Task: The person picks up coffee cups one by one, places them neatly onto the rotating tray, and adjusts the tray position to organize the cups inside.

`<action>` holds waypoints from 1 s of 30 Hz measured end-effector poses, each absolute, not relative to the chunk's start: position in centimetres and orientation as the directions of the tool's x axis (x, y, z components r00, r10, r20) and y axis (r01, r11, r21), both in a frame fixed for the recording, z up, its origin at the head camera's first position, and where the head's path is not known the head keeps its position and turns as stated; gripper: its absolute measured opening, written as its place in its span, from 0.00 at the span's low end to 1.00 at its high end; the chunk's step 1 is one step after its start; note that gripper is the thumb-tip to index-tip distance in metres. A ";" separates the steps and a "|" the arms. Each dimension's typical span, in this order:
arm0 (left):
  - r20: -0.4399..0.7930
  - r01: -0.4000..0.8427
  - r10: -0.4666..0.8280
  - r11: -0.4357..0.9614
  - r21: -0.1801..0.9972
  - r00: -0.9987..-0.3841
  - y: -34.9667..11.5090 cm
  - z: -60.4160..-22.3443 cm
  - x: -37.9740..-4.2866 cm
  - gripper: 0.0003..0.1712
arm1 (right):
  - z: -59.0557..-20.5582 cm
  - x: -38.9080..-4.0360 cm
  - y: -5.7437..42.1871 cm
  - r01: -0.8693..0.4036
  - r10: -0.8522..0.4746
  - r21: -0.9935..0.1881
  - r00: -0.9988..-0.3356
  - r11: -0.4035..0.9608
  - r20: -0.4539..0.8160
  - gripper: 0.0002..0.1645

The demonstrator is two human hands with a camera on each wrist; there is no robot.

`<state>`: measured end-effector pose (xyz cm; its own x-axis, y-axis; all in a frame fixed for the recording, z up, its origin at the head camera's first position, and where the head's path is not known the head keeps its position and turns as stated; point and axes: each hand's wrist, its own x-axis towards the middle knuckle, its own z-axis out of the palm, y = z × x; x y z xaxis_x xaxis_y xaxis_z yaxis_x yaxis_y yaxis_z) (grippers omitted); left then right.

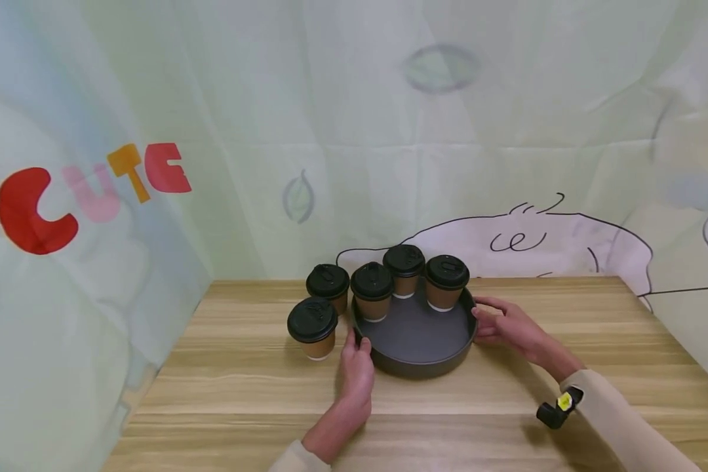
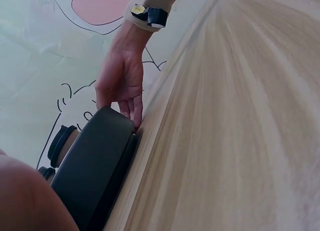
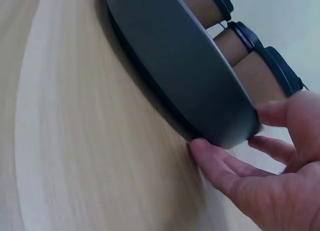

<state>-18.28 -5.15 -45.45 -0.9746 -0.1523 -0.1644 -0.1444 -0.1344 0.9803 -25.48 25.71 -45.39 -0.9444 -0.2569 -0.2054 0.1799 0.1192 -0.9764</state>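
A round dark grey tray (image 1: pixel 421 337) with a low wall stands between both hands. Three brown paper cups with black lids are inside it: one cup (image 1: pixel 373 288) at the left, another cup (image 1: pixel 404 269) at the back, a third cup (image 1: pixel 446 282) toward the right. My left hand (image 1: pixel 356 377) grips the tray's front left side, thumb near the rim. On the opposite side, my right hand (image 1: pixel 507 328) holds the wall; in the right wrist view its fingertips (image 3: pixel 205 148) touch the lower edge. Whether the tray is off the table cannot be told.
Two more lidded cups stand on the wooden table (image 1: pixel 242 393) left of the tray: a nearer cup (image 1: pixel 313 324) and a farther cup (image 1: pixel 328 285) close to the tray wall. A printed cloth (image 1: pixel 360 131) hangs behind the table. The right wrist wears a black strap device (image 1: pixel 560 406).
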 end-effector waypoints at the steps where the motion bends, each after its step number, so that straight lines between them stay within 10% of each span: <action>1: -0.165 -0.145 -0.153 -0.135 0.980 -0.974 -5.2 -45.4 -18.3 0.35 | -45.4 -25.5 25.7 0.187 -0.270 -0.976 -0.939 0.116 -0.212 0.39; 30: -0.178 -0.161 -0.114 -0.142 0.977 -0.977 -5.7 -45.0 -18.2 0.37 | -46.0 -24.7 25.4 0.229 -0.249 -0.971 -0.946 -0.065 -0.206 0.41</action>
<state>-18.20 -5.71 -45.03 -0.9775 -0.1137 -0.1777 -0.1611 -0.1416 0.9767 -24.69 25.39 -46.05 -0.9464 -0.2488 -0.2061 0.2287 -0.0654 -0.9713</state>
